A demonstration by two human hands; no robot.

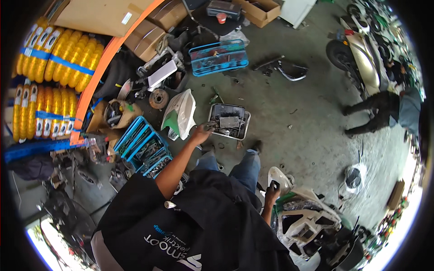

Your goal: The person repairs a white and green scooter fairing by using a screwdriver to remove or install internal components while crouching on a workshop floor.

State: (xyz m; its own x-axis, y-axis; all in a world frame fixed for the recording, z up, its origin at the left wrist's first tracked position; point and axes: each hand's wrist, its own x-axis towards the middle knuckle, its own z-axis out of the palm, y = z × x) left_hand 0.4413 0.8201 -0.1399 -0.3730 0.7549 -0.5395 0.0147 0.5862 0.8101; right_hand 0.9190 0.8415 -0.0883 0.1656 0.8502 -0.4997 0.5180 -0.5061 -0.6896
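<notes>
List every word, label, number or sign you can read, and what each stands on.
Black shirt: white and blue lettering, not copied here.
White label on cardboard box: too small to read.
White tags on yellow-wrapped rings: too small to read.

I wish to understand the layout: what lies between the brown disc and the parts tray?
In the head view, a white-and-green panel and then some floor lie between the brown disc and the parts tray.

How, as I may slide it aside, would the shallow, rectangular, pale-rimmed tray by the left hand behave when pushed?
The tray probably resists tipping, lying flat on the floor. Its jumbled grey parts likely add weight and may rattle.
</notes>
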